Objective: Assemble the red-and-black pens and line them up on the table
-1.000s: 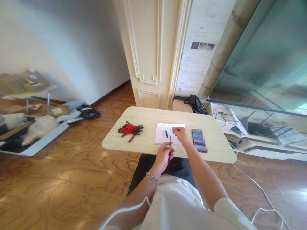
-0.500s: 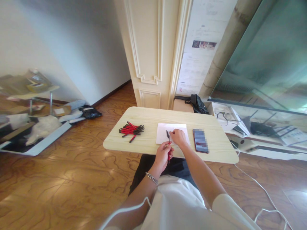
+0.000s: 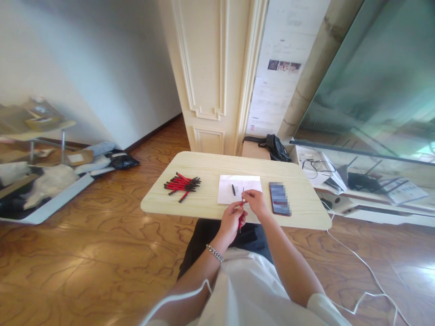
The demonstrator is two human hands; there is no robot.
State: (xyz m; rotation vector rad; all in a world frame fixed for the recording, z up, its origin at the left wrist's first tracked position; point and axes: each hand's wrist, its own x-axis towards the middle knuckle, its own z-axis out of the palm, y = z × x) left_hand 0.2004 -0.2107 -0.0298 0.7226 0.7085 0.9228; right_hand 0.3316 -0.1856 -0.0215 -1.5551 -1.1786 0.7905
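Observation:
My left hand (image 3: 232, 218) is closed round a red pen barrel (image 3: 240, 222), held upright at the near edge of the pale wooden table (image 3: 204, 203). My right hand (image 3: 255, 202) pinches the thin refill tip sticking up from that barrel. Just beyond the hands lies a white sheet of paper (image 3: 227, 183) with a small black pen part (image 3: 233, 189) on it. A pile of several red-and-black pens (image 3: 181, 184) rests on the table's left side.
A phone (image 3: 279, 198) lies flat right of the paper. A cream pillar stands behind the table, with a black bag (image 3: 277, 147) at its foot. A low white shelf with cables is at the right. A white cable (image 3: 356, 267) trails over the wood floor; clutter at far left.
My right hand has drawn back from the paper to the top of the pen in my left hand. The black part stays on the paper. The view shifted slightly.

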